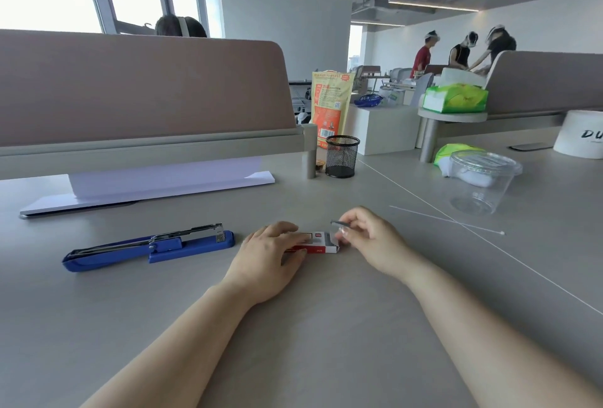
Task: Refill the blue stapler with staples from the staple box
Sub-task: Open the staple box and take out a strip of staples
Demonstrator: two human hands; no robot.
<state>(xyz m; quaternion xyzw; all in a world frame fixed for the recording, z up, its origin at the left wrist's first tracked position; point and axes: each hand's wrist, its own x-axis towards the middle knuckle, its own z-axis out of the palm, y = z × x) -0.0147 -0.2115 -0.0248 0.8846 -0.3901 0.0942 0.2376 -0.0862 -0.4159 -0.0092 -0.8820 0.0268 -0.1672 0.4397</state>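
The blue stapler [148, 247] lies opened out flat on the grey desk, left of my hands, its metal magazine arm raised a little over the blue base. A small red and white staple box [318, 243] rests on the desk between my hands, its right end open. My left hand [272, 252] presses down on the box's left part and holds it. Just above the box's open end, my right hand [370, 238] pinches a thin grey strip of staples [337, 223] between thumb and fingers.
A black mesh pen cup [342, 156] stands behind the box, an orange bag [331, 104] beyond it. A clear plastic tub [481, 180] sits at the right, with thin white sticks [447, 220] lying near it. White paper [163, 184] lies under the desk divider [140, 87]. People stand far back right.
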